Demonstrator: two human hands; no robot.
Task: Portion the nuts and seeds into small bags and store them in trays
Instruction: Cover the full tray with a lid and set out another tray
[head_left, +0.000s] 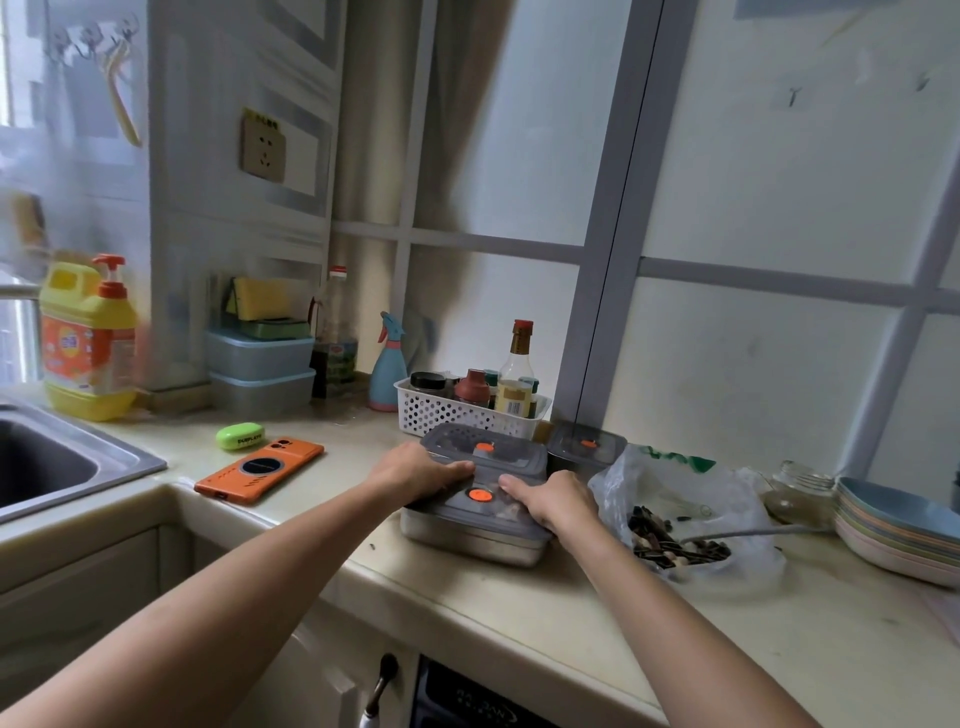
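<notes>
Cream countertop carries the steel tray with its grey lid on. A clear plastic bag of dark seeds lies just right of the tray, a second tray sits directly behind it and a third tray behind-right. Left hand lies flat on the lid's rear left edge and right hand flat on its right side, fingers extended toward the orange button between them; an orange phone lies well left of the tray.

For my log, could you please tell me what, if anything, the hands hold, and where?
The grey lid of the front tray: left hand flat on its left side, right hand on its right, grip unclear.
</notes>
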